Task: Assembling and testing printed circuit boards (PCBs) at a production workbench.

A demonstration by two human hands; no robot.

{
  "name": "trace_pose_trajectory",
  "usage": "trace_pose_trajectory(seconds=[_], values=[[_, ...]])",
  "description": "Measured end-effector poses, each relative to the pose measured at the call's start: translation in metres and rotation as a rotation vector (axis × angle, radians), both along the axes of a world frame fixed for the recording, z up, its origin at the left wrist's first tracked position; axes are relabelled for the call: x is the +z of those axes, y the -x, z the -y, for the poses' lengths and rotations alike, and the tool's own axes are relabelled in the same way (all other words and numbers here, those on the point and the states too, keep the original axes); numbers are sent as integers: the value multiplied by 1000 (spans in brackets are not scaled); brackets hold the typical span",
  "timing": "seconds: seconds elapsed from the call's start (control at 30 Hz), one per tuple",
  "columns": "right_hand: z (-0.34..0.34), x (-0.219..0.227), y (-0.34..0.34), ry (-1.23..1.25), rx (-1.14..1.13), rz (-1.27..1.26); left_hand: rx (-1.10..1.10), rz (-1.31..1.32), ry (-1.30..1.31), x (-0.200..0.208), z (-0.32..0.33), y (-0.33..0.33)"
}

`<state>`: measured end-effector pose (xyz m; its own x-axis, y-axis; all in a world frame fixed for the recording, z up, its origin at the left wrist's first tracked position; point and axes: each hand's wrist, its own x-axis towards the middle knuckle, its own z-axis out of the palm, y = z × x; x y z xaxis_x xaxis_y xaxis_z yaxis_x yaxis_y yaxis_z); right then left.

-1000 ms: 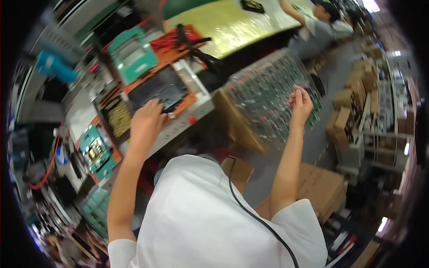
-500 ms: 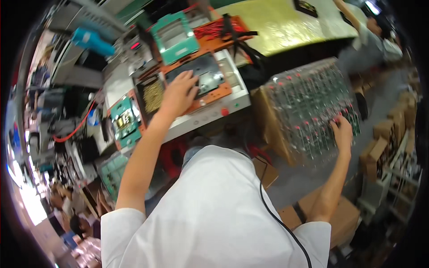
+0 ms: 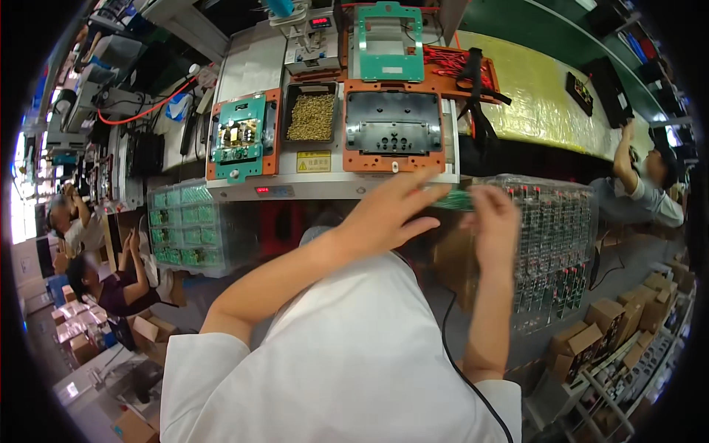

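My right hand (image 3: 496, 218) pinches a green circuit board (image 3: 456, 198) just in front of the workbench edge. Reaching toward it from the left is my left hand (image 3: 395, 210), its fingers stretched and apart; the fingertips overlap the board's near end, and whether they touch it I cannot tell. Behind the hands lies an orange fixture with a dark, recessed plate (image 3: 391, 122). A green frame (image 3: 391, 63) stands tipped up at its back. Left of it is a black bin of small brass-coloured parts (image 3: 312, 117). Farther left, a teal fixture (image 3: 240, 136) holds a board with components.
Right of me stands a clear plastic tray (image 3: 550, 244) with rows of circuit boards. Another clear tray (image 3: 185, 229) of green boards sits on the left. Red leads (image 3: 465, 66) lie behind the fixture. Co-workers are at both sides, and cardboard boxes (image 3: 605, 321) at lower right.
My right hand has come left from the tray, bringing a circuit board to the bench edge. My left hand has left the dark plate and moved toward that board. The view has turned.
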<state>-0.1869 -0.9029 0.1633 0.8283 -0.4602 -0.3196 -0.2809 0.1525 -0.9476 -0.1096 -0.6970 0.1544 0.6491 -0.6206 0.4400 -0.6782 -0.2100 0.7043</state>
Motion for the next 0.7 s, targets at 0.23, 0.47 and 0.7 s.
trace_pose_trajectory(seconds=[0.23, 0.47, 0.7], values=[[-6, -43, -73, 20, 438, 84, 150, -446, 11, -19, -10, -48], [18, -52, -139, 684, 666, 264, 133, -437, -17, -50, -17, -114], [22, -44, -121, 907, 779, 413, 46, -94, -196, -48, -27, -90]])
